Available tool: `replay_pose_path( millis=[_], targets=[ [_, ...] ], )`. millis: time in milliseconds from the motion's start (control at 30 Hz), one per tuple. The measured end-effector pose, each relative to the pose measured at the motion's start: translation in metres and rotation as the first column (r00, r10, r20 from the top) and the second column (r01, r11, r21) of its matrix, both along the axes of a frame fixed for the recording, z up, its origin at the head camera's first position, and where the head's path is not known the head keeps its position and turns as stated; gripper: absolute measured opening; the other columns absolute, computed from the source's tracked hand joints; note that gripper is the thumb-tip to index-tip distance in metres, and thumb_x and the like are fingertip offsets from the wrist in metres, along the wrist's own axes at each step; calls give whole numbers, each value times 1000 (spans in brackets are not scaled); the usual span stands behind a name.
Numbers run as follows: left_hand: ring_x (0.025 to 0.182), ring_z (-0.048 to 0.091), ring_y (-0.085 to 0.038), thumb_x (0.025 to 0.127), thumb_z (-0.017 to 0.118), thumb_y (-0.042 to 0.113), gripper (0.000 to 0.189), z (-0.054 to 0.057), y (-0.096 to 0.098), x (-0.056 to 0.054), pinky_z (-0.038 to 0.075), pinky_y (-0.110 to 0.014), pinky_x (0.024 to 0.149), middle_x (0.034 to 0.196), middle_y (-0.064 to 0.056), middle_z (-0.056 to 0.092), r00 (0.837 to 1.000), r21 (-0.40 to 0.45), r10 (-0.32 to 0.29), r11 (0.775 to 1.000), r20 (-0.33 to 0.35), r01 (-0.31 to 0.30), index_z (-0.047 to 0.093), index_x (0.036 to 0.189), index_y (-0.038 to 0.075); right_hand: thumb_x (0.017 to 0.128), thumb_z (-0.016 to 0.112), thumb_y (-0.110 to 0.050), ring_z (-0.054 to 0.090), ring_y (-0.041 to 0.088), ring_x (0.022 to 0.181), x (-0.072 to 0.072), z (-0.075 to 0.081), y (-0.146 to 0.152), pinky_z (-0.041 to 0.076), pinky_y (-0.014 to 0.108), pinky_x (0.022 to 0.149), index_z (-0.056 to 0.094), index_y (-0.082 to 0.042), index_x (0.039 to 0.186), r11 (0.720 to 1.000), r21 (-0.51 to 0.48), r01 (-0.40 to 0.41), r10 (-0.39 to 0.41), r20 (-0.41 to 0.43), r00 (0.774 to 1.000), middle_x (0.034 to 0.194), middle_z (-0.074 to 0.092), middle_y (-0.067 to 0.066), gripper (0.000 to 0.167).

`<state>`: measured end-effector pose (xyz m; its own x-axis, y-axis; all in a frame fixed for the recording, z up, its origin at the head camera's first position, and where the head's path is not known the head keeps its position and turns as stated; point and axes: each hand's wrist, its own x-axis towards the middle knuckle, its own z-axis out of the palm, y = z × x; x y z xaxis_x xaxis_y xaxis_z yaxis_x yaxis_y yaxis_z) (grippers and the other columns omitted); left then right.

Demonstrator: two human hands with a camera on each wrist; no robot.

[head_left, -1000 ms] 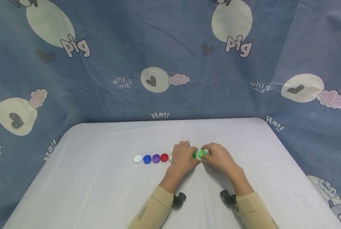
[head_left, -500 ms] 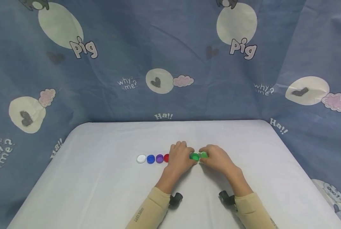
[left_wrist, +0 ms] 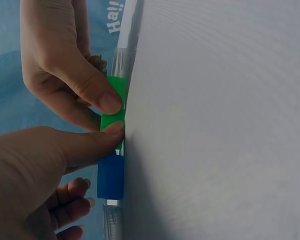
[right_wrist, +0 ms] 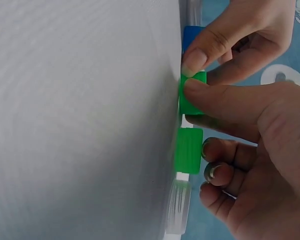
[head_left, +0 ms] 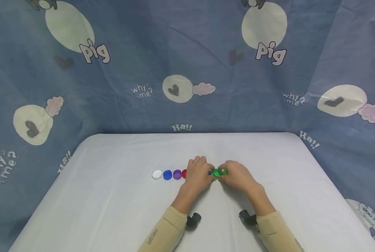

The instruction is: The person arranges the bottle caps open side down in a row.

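In the head view a row of round plastic bottle caps lies across the table, with a dark green bottle cap (head_left: 217, 173) between the two hands. My left hand (head_left: 198, 174) pinches its left side, and my right hand (head_left: 238, 176) pinches its right side. Both thumbs press on the green cap's near side in the wrist views. A blue cap (left_wrist: 110, 177) sits just left of it, beside the left hand. On the other side a lighter green cap (right_wrist: 189, 150) lies under the right hand's curled fingers. The left hand hides part of the row.
At the row's left end are a white cap (head_left: 157, 174), a blue cap, a purple cap (head_left: 177, 174) and a partly covered red cap (head_left: 184, 173). A clear ribbed cap (right_wrist: 179, 205) ends the right side. The white table (head_left: 112, 210) meets a printed blue curtain (head_left: 187, 49).
The head view has shifted slightly. Both hands have moved left along the row relative to the caps. My right hand has gone from the lighter green cap to the dark green one.
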<state>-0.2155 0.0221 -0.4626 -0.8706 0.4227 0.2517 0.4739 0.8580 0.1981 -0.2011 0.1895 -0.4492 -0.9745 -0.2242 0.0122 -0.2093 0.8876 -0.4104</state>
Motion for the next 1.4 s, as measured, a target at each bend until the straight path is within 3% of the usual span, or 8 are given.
replay_pose_path(
  millis=[300,600,1033,1300,1400],
  targets=[
    [79,44,-15,76,82,43,29,5,-3,-1,33,-31,73,83,4,54,999,1,-20,1000,-36,20,80,100,27,81,80,-20,54,12,73,1,2,1,48,32,70,76,-10,106,997,-75,-23,20,-36,999,86,68,-1,28],
    [78,42,-13,78,81,43,30,5,-2,-2,32,-29,72,83,6,52,997,32,-44,998,-62,46,78,104,27,84,76,-27,50,14,64,1,5,5,42,29,57,75,-9,104,988,-154,16,-15,10,1000,78,62,-1,26],
    [81,46,-14,83,78,37,21,8,0,-1,36,-30,74,85,6,55,980,-36,-57,998,-192,51,78,103,29,90,67,-43,61,15,79,-1,4,14,49,32,69,76,-14,86,967,-246,69,-50,83,995,92,73,3,30],
    [76,47,-13,84,76,42,21,9,-2,-2,36,-29,71,81,6,58,982,-24,-62,998,-176,58,79,101,29,92,67,-42,65,17,87,-1,2,16,52,37,77,78,-14,94,959,-278,48,-33,61,998,97,74,4,30],
    [75,49,-14,83,77,44,22,9,-5,-4,38,-29,69,80,5,60,987,-3,-51,999,-152,51,80,99,28,91,69,-40,62,17,85,-1,3,15,51,35,74,78,-13,100,960,-277,43,-34,35,999,98,73,3,30]
  ],
)
